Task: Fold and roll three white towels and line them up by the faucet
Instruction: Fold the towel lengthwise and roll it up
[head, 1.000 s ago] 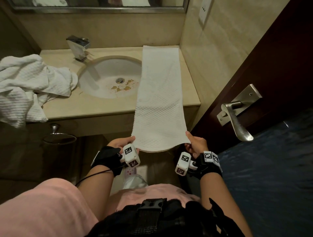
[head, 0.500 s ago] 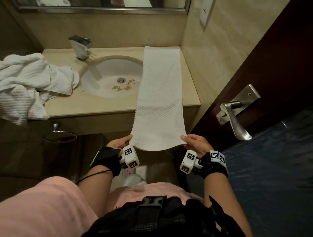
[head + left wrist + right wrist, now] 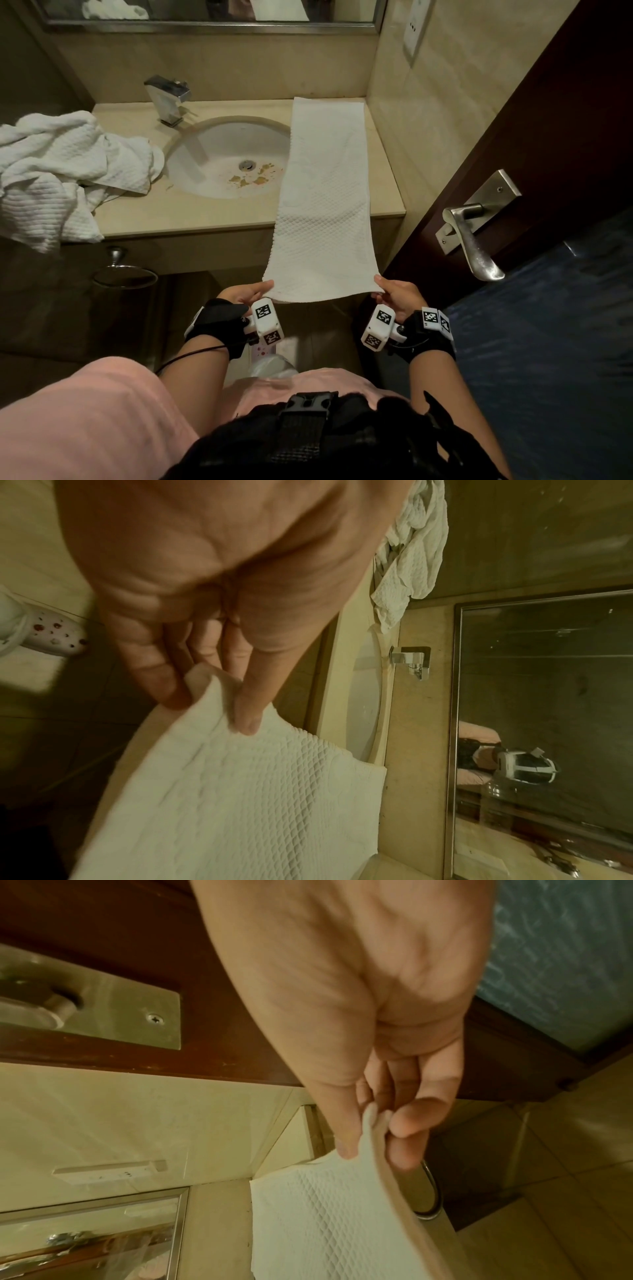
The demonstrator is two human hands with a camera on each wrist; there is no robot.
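A long white towel, folded into a narrow strip, lies on the right side of the counter and hangs past its front edge. My left hand pinches the strip's near left corner between thumb and fingers; the left wrist view shows the towel in that pinch. My right hand pinches the near right corner, and in the right wrist view the towel has two layers at the edge. A heap of crumpled white towels sits at the counter's left end. The chrome faucet stands behind the sink.
A dark wooden door with a metal lever handle stands close on the right. A towel ring hangs under the counter at the left. A mirror runs along the back wall.
Both hands have lifted the towel's near end slightly and shifted their pinch on the corners. The strip stays stretched along the counter.
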